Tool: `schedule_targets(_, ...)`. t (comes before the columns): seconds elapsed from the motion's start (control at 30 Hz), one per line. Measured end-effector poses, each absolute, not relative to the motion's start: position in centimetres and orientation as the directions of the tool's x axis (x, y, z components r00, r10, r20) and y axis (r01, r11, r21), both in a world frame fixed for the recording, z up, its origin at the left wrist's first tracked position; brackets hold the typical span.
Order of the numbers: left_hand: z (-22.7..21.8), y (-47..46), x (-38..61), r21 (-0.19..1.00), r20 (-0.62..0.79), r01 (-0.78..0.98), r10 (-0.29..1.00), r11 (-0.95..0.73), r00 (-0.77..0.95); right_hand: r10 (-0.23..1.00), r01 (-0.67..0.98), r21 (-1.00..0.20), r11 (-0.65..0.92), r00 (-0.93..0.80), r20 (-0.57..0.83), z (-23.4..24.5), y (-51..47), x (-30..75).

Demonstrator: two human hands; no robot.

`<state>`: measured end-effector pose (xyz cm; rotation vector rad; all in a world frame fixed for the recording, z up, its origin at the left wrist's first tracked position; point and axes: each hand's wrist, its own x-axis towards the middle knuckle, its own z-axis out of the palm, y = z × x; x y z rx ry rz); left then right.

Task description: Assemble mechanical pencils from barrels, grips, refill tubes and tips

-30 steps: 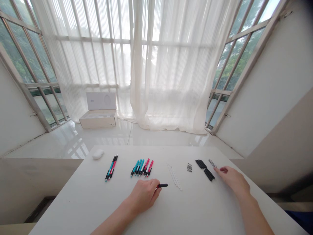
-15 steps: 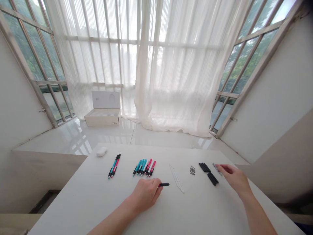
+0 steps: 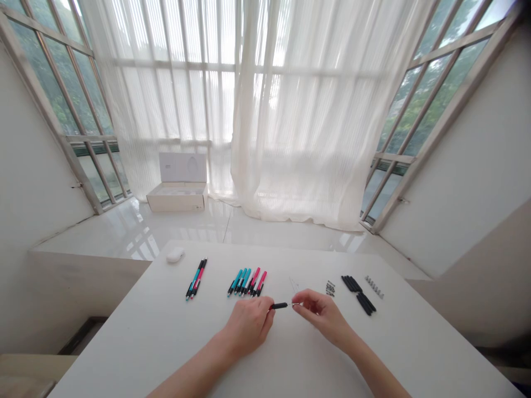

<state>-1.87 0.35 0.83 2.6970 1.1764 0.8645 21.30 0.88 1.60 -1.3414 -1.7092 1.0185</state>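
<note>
My left hand (image 3: 249, 325) is closed around a pen whose black front section (image 3: 279, 305) sticks out to the right, a thin tip showing at its end. Right beside that end, my right hand (image 3: 322, 315) pinches a small silver pen tip (image 3: 295, 304) between thumb and finger. Whether the two parts touch is too small to tell. Behind the right hand lie thin white refills (image 3: 293, 284), partly hidden. Small springs (image 3: 330, 288), black grip tubes (image 3: 352, 284) and a row of silver pen tips (image 3: 374, 287) lie farther right.
Several teal barrels (image 3: 239, 282) and pink barrels (image 3: 260, 283) lie beyond my left hand on the white table (image 3: 136, 331). Two whole pens (image 3: 196, 279) lie to their left, near a white earbud case (image 3: 175, 254). An open white box (image 3: 176, 203) stands on the sill.
My right hand has moved left from the row of silver pen tips to the pen's front end, bringing one small silver piece. My left hand still holds the pen in about the same place.
</note>
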Motion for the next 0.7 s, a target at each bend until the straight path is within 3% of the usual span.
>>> schedule_targets(0.3,0.6,0.5,-1.9,0.268,0.465,0.645,0.683,-0.715,0.563,0.974,0.465,-0.865,0.186,-0.204,0.099,2.1,0.3,20.4)
schedule_targets(0.7,0.4,0.5,-2.1,0.193,0.469,0.648,0.649,-0.737,0.599,0.94,0.594,-0.73,0.338,-0.252,0.231,2.3,-0.1,19.9)
